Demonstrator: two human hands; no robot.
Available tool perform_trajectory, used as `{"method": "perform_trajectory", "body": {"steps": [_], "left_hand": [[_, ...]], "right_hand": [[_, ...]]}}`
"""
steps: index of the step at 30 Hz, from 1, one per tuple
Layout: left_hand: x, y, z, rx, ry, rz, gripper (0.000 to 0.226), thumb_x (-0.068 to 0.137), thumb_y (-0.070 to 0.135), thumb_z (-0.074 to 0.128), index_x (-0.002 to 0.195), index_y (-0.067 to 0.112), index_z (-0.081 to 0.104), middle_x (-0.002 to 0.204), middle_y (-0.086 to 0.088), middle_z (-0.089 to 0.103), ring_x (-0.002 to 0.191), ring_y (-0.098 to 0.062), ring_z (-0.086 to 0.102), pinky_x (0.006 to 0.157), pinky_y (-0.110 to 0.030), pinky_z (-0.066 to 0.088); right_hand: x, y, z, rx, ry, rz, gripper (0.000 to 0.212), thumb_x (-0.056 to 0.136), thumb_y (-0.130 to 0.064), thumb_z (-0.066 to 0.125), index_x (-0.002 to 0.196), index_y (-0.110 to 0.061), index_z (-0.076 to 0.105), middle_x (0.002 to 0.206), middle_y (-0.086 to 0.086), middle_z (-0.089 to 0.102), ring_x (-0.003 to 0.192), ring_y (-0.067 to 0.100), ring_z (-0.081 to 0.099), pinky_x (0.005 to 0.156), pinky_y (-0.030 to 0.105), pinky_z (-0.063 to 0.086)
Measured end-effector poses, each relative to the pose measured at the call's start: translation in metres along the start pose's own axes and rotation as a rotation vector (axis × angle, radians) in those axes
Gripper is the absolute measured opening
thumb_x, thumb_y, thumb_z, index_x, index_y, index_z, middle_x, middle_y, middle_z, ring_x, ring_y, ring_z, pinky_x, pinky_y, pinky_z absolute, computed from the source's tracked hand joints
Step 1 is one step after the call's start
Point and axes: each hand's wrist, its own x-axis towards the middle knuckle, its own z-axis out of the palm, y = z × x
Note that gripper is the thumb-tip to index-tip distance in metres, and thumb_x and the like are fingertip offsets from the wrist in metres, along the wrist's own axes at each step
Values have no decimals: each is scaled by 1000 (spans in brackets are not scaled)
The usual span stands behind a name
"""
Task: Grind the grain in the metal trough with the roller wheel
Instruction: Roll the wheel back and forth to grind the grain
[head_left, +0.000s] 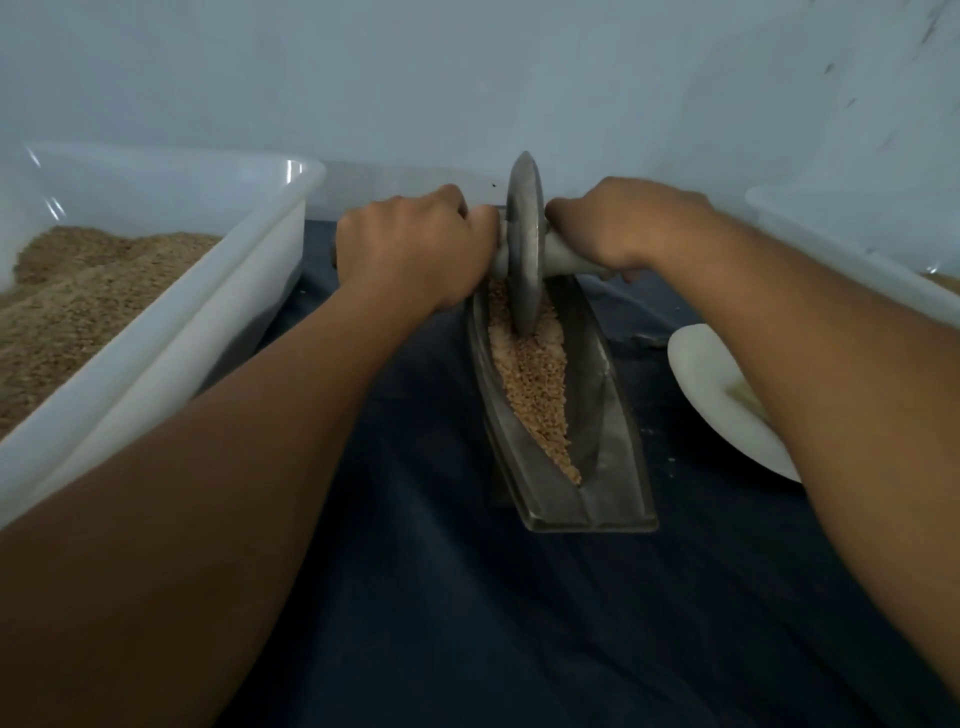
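Observation:
A boat-shaped metal trough (613, 467) lies lengthwise on the dark cloth, holding a strip of tan grain (535, 379). The grey roller wheel (524, 244) stands upright on its edge in the grain at the trough's far end. Its axle handle sticks out on both sides. My left hand (415, 249) grips the left end of the handle, and my right hand (628, 223) grips the right end. Both forearms reach in from the near corners. The far tip of the trough is hidden behind the wheel and my hands.
A large white plastic tub (218, 312) with more grain stands at the left. A second white tub (852, 244) sits at the right edge, and a white plate (717, 395) lies under my right forearm. A pale wall rises close behind. Dark cloth (467, 623) covers the near surface.

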Motion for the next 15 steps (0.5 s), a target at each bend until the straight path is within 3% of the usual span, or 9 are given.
{"method": "perform_trajectory", "body": {"steps": [3,5,7,10,13,15], "left_hand": [[-5,-1,-1,1,9,6,43,91,49,16,87,24,51,74,-3,49,61,-24,40,59,-35,29],[-11,0,-3,-1,18,8,43,92,48,17,86,23,51,74,-5,50,63,-26,42,61,-36,35],[-19,0,-5,7,36,14,44,94,48,17,87,21,51,74,-7,54,65,-30,48,65,-39,45],[-31,4,-10,34,65,26,45,97,47,19,90,19,53,69,-6,53,64,-31,52,68,-43,51],[-38,12,-18,111,65,52,44,98,48,19,99,21,53,69,-6,51,61,-29,51,68,-43,51],[-42,17,-22,155,76,78,46,99,48,18,103,21,54,67,-3,48,54,-23,42,60,-36,41]], "right_hand": [[-4,1,1,-18,65,8,61,89,-56,25,73,-15,67,41,4,61,61,26,63,57,34,31],[-7,2,5,-38,131,-18,60,87,-58,22,72,-18,64,53,5,65,62,25,60,56,33,29],[-11,3,8,-52,181,-47,54,87,-60,20,73,-22,56,68,5,59,64,23,51,55,32,25],[-17,10,12,-28,228,-108,54,89,-58,18,74,-23,56,75,2,53,65,20,46,54,31,23],[-28,18,19,35,251,-172,55,90,-53,15,82,-24,62,85,2,58,70,23,49,57,32,27],[-38,22,24,69,278,-182,56,88,-50,12,87,-27,62,91,3,57,77,26,49,60,33,29]]}}
